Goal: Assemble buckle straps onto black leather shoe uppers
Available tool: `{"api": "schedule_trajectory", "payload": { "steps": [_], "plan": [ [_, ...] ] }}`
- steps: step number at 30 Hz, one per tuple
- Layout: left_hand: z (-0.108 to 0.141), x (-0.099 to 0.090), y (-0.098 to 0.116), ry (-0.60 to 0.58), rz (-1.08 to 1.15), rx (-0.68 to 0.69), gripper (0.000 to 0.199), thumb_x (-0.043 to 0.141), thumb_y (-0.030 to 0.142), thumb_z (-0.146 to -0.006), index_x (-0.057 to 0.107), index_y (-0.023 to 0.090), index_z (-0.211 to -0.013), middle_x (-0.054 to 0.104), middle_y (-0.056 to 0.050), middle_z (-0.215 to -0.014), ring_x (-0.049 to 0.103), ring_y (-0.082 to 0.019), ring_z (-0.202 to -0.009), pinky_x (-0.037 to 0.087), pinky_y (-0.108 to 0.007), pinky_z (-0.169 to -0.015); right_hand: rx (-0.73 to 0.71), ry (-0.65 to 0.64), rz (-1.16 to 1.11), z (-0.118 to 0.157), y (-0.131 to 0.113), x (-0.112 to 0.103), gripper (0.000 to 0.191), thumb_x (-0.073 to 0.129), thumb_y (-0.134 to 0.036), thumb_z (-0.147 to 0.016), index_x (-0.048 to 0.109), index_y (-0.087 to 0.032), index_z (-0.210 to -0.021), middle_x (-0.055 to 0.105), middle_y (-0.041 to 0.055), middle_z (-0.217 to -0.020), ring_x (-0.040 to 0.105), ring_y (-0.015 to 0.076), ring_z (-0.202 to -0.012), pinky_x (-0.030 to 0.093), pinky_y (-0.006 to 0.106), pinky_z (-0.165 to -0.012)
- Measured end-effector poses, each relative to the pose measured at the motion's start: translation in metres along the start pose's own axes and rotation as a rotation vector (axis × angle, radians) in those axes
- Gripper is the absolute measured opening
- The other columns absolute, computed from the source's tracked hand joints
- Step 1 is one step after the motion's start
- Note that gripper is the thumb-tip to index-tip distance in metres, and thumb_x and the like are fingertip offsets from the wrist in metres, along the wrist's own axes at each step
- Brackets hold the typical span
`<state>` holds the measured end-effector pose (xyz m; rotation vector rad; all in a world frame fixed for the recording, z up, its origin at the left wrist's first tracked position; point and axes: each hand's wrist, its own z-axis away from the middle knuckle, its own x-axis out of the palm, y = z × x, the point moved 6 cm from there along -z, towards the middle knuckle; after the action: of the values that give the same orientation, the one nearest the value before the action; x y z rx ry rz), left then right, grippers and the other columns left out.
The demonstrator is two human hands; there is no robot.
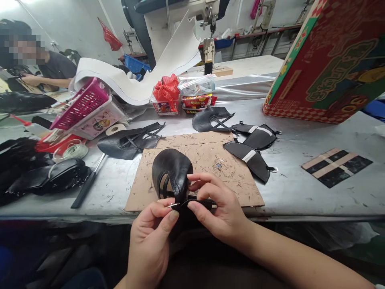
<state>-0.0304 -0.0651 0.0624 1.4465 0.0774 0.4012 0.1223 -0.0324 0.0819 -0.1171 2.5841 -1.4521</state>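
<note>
A black leather shoe upper [172, 165] with cut-out straps stands at the front edge of a brown cardboard sheet [207, 148]. My left hand [155, 228] pinches a small metal buckle [173, 205] on the upper's strap between thumb and fingertips. Close beside it, my right hand [221, 206] grips the black strap and back edge of the same upper; its fingers hide part of the strap. Behind lie two more flat black uppers, one on the left [120, 142] and one at the back [207, 118]. Black pieces with buckles [252, 158] rest at the right.
A black-handled tool [87, 186] lies left of the cardboard. Further left are a purple basket [81, 102] and coiled cord [70, 150]. A large red box [327, 68] stands right, a sewing machine [209, 48] behind. Another person [60, 66] sits far left.
</note>
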Motion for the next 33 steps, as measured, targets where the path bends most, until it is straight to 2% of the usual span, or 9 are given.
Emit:
{"api": "schedule_trajectory", "payload": {
  "steps": [3, 6, 8, 10, 14, 18, 21, 24, 33],
  "plan": [
    [-0.003, 0.001, -0.006, -0.019, 0.079, -0.099, 0.023, 0.084, 0.029, -0.054, 0.063, 0.019, -0.056, 0.067, 0.003, -0.078, 0.062, -0.012, -0.076, 0.051, -0.018, -0.07, -0.055, 0.018, 0.013, -0.001, 0.0, -0.001, 0.014, 0.058, -0.012, -0.079, 0.048, -0.019, -0.072, 0.055, 0.0105, -0.111, 0.06, 0.0154, -0.089, 0.052, 0.033, -0.08],
    [-0.007, 0.008, -0.01, -0.163, 0.086, -0.213, 0.023, 0.082, 0.03, -0.058, 0.062, 0.019, -0.062, 0.063, 0.004, -0.077, 0.058, -0.01, -0.071, 0.049, -0.017, -0.065, -0.143, 0.015, 0.083, -0.004, -0.004, -0.004, 0.013, 0.059, -0.011, -0.08, 0.05, -0.02, -0.075, 0.054, 0.0107, -0.113, 0.058, 0.0174, -0.099, 0.051, 0.034, -0.085],
    [-0.01, 0.014, -0.009, -0.284, -0.018, -0.241, 0.02, 0.078, 0.03, -0.063, 0.062, 0.021, -0.071, 0.061, 0.003, -0.073, 0.056, -0.012, -0.069, 0.048, -0.02, -0.063, -0.196, -0.015, 0.147, -0.005, -0.007, -0.005, 0.013, 0.058, -0.011, -0.081, 0.05, -0.02, -0.076, 0.054, 0.0112, -0.115, 0.056, 0.019, -0.105, 0.05, 0.034, -0.086],
    [-0.012, 0.019, -0.003, -0.347, -0.201, -0.173, 0.015, 0.073, 0.031, -0.069, 0.064, 0.021, -0.076, 0.06, 0.002, -0.072, 0.056, -0.014, -0.071, 0.048, -0.023, -0.066, -0.238, -0.021, 0.233, -0.006, -0.011, -0.007, 0.011, 0.058, -0.012, -0.082, 0.052, -0.019, -0.076, 0.053, 0.0117, -0.116, 0.055, 0.0202, -0.105, 0.05, 0.036, -0.085],
    [-0.013, 0.023, 0.01, -0.311, -0.402, 0.066, 0.012, 0.066, 0.03, -0.078, 0.066, 0.021, -0.07, 0.06, 0.001, -0.073, 0.056, -0.016, -0.073, 0.047, -0.027, -0.073, -0.247, 0.115, 0.379, -0.005, -0.018, -0.016, 0.005, 0.062, -0.018, -0.079, 0.059, -0.019, -0.076, 0.057, 0.0077, -0.092, 0.055, 0.0192, -0.085, 0.05, 0.037, -0.075],
    [-0.012, 0.025, 0.009, -0.288, -0.283, 0.157, 0.006, 0.065, 0.026, -0.08, 0.07, 0.025, -0.081, 0.066, 0.0, -0.082, 0.06, -0.019, -0.081, 0.048, -0.029, -0.077, -0.089, 0.133, 0.18, -0.005, -0.011, -0.02, 0.006, 0.062, -0.017, -0.079, 0.058, -0.019, -0.077, 0.054, 0.0005, -0.071, 0.053, 0.0132, -0.066, 0.047, 0.026, -0.06],
    [-0.013, 0.026, 0.005, -0.293, -0.224, 0.167, 0.012, 0.064, 0.024, -0.081, 0.071, 0.026, -0.091, 0.069, -0.003, -0.092, 0.062, -0.022, -0.09, 0.046, -0.033, -0.085, 0.027, 0.13, 0.096, -0.005, -0.004, -0.021, 0.01, 0.062, -0.018, -0.08, 0.055, -0.02, -0.073, 0.056, -0.0017, -0.065, 0.054, 0.0115, -0.061, 0.046, 0.023, -0.057],
    [-0.013, 0.026, 0.003, -0.291, -0.199, 0.154, 0.013, 0.066, 0.024, -0.079, 0.072, 0.025, -0.091, 0.069, -0.005, -0.093, 0.062, -0.024, -0.092, 0.046, -0.035, -0.086, 0.064, 0.141, 0.111, -0.004, -0.001, -0.022, 0.01, 0.061, -0.02, -0.08, 0.055, -0.02, -0.073, 0.059, -0.0015, -0.066, 0.056, 0.0115, -0.061, 0.047, 0.023, -0.058],
    [-0.011, 0.026, 0.002, -0.271, -0.21, 0.14, 0.01, 0.067, 0.025, -0.076, 0.073, 0.024, -0.084, 0.064, -0.002, -0.075, 0.056, -0.017, -0.07, 0.045, -0.027, -0.066, 0.05, 0.181, 0.14, -0.004, 0.002, -0.022, 0.011, 0.064, -0.018, -0.079, 0.056, -0.019, -0.072, 0.058, -0.0021, -0.064, 0.055, 0.0104, -0.058, 0.046, 0.021, -0.055]
  ]
}}
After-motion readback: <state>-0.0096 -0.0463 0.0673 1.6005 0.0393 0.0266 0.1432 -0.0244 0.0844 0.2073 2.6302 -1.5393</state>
